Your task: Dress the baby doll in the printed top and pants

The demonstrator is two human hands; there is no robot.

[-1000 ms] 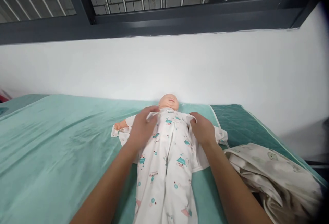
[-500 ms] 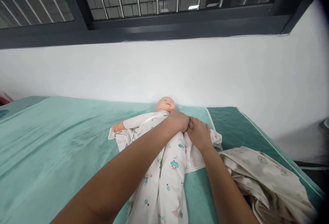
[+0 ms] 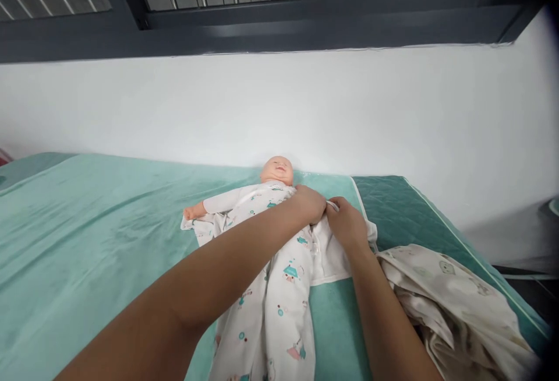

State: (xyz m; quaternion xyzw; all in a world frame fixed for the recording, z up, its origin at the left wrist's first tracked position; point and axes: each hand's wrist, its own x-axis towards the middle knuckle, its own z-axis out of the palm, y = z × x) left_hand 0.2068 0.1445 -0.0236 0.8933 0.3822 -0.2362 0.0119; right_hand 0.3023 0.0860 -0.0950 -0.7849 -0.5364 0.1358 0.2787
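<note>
A baby doll [image 3: 278, 170] lies on its back in a white romper [image 3: 286, 273] with small teal and pink prints. Spread under its upper body is a white baby shirt [image 3: 334, 264]. My left hand [image 3: 311, 203] reaches across the doll's chest, closed over its arm on the right side, which is hidden. Beside it, my right hand [image 3: 348, 222] pinches a small white cloth edge, apparently part of the shirt. Both hands meet at this edge. The doll's other arm [image 3: 195, 211] stretches out to the left, its hand bare past the white sleeve.
A light green sheet [image 3: 109, 241] covers the bed, with a darker green quilted mat [image 3: 388, 209] at the right. A crumpled cream printed cloth [image 3: 458, 305] lies by my right forearm. Behind the bed stand a white wall [image 3: 218, 107] and a dark window frame [image 3: 283, 28].
My right hand has turned and drawn slightly to the right, and its fingers now pinch a white cloth edge. My left hand stays over the doll's arm. The camera view has tilted slightly down.
</note>
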